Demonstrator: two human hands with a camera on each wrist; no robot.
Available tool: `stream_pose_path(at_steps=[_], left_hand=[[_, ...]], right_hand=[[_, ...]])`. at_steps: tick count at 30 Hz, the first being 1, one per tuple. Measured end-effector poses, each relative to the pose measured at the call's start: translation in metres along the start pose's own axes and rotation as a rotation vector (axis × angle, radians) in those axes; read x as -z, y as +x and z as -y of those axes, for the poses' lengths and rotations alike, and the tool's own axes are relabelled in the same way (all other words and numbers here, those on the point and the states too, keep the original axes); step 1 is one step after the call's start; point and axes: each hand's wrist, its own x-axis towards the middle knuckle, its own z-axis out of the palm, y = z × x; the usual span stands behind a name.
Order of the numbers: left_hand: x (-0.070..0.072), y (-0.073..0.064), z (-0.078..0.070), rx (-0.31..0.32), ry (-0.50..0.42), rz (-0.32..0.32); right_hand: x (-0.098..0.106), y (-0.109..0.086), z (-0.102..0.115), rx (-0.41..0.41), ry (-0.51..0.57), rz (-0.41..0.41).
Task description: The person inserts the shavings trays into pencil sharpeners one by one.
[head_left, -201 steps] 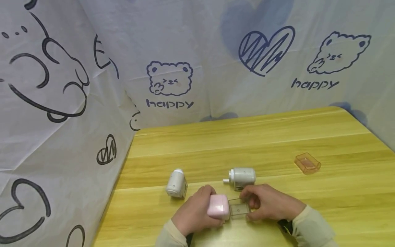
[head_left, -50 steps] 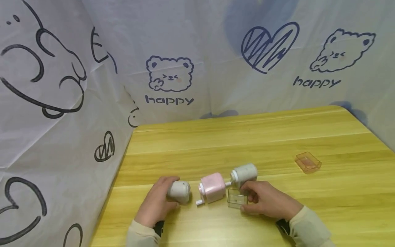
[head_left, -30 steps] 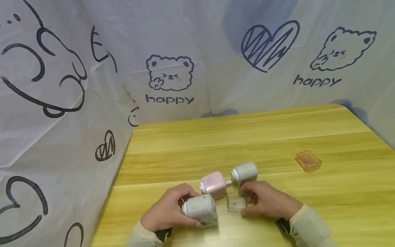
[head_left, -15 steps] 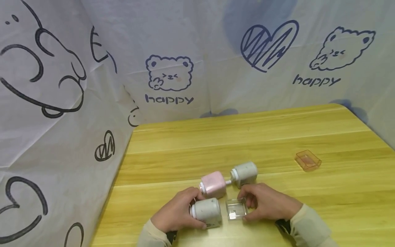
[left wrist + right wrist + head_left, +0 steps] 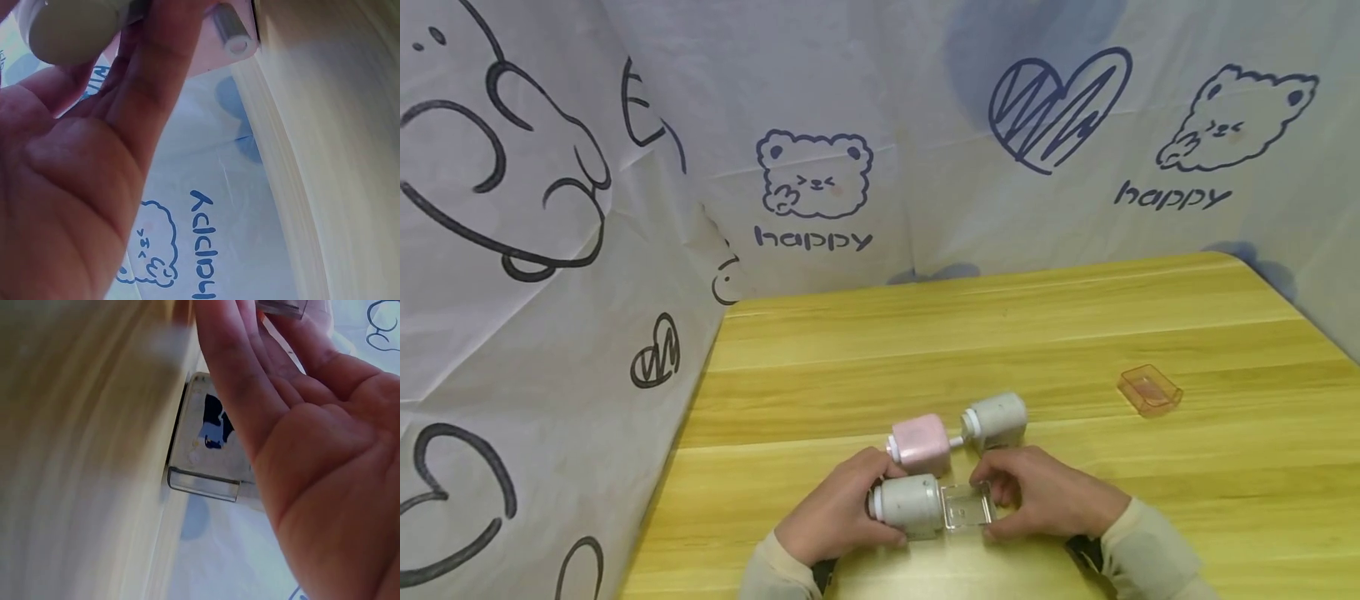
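Observation:
My left hand point(image 5: 838, 512) grips a light grey crank pencil sharpener point(image 5: 910, 506) lying on its side, its white round end towards the palm. From the other side, my right hand point(image 5: 1048, 496) pinches a small clear shavings drawer point(image 5: 967, 507) between thumb and fingers. The drawer's left edge meets the sharpener's base end. Just behind them lies a pink pencil sharpener point(image 5: 921, 442); its crank handle point(image 5: 231, 31) shows in the left wrist view. A second grey sharpener point(image 5: 997, 419) lies behind the right hand, and its dark printed picture point(image 5: 214, 425) appears in the right wrist view.
An orange see-through drawer point(image 5: 1150, 390) lies on the right part of the yellow wood-grain table point(image 5: 1000, 333). White cloth point(image 5: 925, 167) with drawn bears and hearts hangs behind the table and along its left side.
My left hand has let go of the pink sharpener, taken the left grey one and carried it right to the drawer. The right hand keeps the drawer, which has tilted and shifted slightly left.

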Motion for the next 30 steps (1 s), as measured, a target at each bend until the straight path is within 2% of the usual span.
stream_pose_path(at_steps=[5, 11, 18, 25, 30], left_hand=[[-0.001, 0.003, -0.001, 0.018, 0.033, -0.023], [-0.007, 0.007, -0.003, -0.006, 0.087, -0.092], [-0.017, 0.011, -0.002, -0.003, 0.101, -0.157], [-0.018, 0.012, -0.003, -0.006, 0.102, -0.163], [-0.016, 0.01, -0.004, 0.019, 0.099, -0.147]], right_hand=[[-0.001, 0.002, 0.0, -0.017, -0.016, -0.005], [0.0, 0.003, -0.001, -0.068, -0.065, -0.051], [0.0, 0.006, -0.002, -0.056, -0.077, -0.083], [0.0, 0.006, -0.002, -0.04, -0.093, -0.092], [-0.001, 0.006, -0.003, -0.026, -0.084, -0.077]])
